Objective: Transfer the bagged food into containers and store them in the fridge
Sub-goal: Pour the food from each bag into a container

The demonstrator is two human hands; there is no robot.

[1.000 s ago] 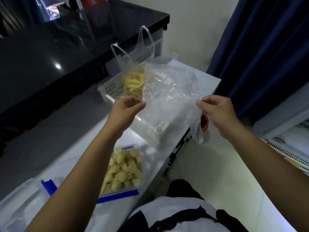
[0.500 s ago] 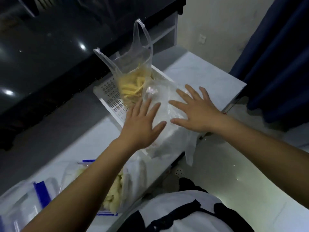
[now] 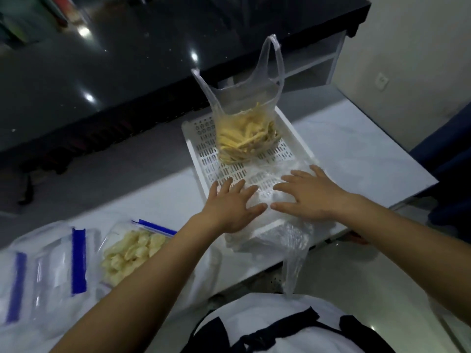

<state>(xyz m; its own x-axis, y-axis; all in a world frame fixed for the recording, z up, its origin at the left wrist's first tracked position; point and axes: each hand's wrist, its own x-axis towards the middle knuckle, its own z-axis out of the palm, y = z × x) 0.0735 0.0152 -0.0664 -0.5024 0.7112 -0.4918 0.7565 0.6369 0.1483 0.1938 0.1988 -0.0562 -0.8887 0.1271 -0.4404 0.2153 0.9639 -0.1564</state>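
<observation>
Both hands, left (image 3: 230,208) and right (image 3: 309,197), press flat with spread fingers on an empty bag (image 3: 277,225). Left of them one container (image 3: 132,250) is filled; beyond them a full bag (image 3: 246,133) waits, nothing stored yet.

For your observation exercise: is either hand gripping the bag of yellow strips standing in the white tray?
No, both the left hand and right hand lie flat on an empty clear bag, apart from the bag of yellow strips.

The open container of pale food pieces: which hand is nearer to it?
Left. The left hand lies just right of the container; the right hand is farther right, past the left.
</observation>
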